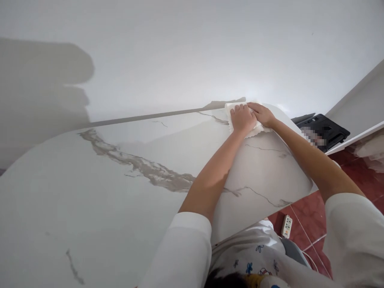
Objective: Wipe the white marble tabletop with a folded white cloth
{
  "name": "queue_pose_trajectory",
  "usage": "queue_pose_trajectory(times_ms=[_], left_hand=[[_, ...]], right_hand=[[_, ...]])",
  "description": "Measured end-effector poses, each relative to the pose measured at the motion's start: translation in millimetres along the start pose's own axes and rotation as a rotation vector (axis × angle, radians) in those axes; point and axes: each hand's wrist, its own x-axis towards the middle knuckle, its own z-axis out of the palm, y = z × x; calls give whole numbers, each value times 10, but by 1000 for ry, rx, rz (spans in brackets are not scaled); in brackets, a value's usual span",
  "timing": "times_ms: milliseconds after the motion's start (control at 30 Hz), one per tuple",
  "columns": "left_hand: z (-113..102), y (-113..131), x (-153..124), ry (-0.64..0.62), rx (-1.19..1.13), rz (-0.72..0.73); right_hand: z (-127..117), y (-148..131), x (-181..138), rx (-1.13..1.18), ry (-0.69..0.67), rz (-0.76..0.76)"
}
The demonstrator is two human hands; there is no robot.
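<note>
A white marble-veined table point(90, 192) stands against a plain white wall point(192, 48) over red floor tiles point(309, 216).

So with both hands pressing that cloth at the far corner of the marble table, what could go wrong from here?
1. The cloth lies at the table corner; the left hand or right hand might push it over the edge.
2. The far reach could strain balance.
3. The power strip on the floor may trip feet.
</note>
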Motion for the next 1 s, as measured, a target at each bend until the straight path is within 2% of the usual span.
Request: queue_pose_trajectory(times_ms=[267,533,767,1000], left_hand=[[60,-133,279,22,35,-39],[137,-139,435,48,93,-73],[115,-115,373,52,54,-45],[44,-63,107,73,34,4]], right_hand=[[45,140,348,103,-19,-31],[103,232,454,196,7,7],[87,232,419,149,-15,-39],[79,212,162,75,-17,-33]])
